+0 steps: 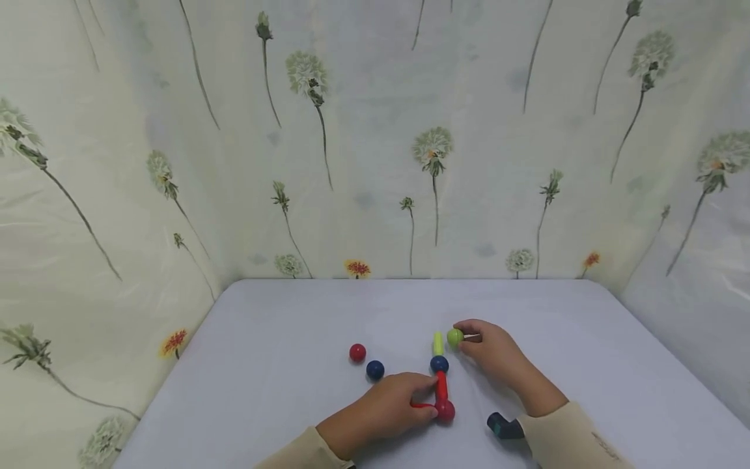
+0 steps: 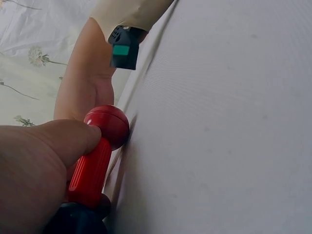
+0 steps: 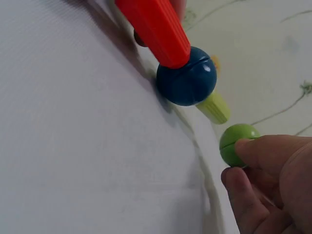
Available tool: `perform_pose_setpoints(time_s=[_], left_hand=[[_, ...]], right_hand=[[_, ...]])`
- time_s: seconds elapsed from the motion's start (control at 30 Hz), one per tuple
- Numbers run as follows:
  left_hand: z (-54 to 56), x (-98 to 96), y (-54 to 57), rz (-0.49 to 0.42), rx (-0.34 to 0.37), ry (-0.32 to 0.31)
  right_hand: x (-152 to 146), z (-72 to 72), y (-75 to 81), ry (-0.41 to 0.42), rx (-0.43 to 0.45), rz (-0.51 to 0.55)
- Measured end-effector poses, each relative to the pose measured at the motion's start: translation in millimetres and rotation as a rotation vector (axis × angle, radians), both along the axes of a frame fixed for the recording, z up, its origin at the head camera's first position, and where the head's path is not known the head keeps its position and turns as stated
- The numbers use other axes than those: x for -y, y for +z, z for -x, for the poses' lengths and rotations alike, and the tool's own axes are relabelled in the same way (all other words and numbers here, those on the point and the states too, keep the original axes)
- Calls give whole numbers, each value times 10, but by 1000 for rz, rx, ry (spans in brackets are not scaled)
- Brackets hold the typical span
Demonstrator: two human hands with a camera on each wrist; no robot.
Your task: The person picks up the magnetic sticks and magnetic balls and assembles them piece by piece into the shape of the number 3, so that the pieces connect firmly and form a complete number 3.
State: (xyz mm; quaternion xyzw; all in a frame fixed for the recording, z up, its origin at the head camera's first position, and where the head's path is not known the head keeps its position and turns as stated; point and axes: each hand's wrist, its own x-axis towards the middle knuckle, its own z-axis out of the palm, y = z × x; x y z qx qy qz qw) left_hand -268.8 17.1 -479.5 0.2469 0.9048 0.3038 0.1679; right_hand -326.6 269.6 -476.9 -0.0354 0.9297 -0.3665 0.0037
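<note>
My left hand [image 1: 389, 407] grips a ball-and-rod toy at its near end, the thumb at a red ball [image 2: 107, 122]. From that ball a ribbed red rod [image 1: 442, 385] runs to a blue ball [image 3: 187, 80], and a yellow-green rod [image 3: 214, 108] extends beyond it. Part of another red rod [image 1: 422, 405] shows beside the left fingers; the rest is hidden. My right hand [image 1: 495, 352] pinches a green ball [image 3: 237, 142] between thumb and fingers. The green ball is just right of the yellow-green rod's far end, apart from it.
A loose red ball [image 1: 357, 353] and a loose blue ball [image 1: 375, 370] lie left of the toy on the white table [image 1: 281, 326]. A dark wrist camera [image 1: 504, 426] sits at the right sleeve. Flower-printed cloth [image 1: 363, 130] hangs behind the table and at its sides.
</note>
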Motion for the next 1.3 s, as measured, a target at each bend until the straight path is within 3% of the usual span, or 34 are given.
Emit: perform_pose_setpoints(time_s=[0.2, 0.47, 0.8, 1.3], left_hand=[[0, 0, -3, 1, 1, 6], [36, 6, -32, -3, 1, -15], [30, 0, -19, -4, 4, -13], [26, 21, -6, -4, 2, -33]], right_hand=[[66, 164, 14, -5, -14, 46], [169, 252, 35, 5, -28, 70], [186, 317, -43, 14, 12, 83], [150, 307, -151, 52, 70, 58]])
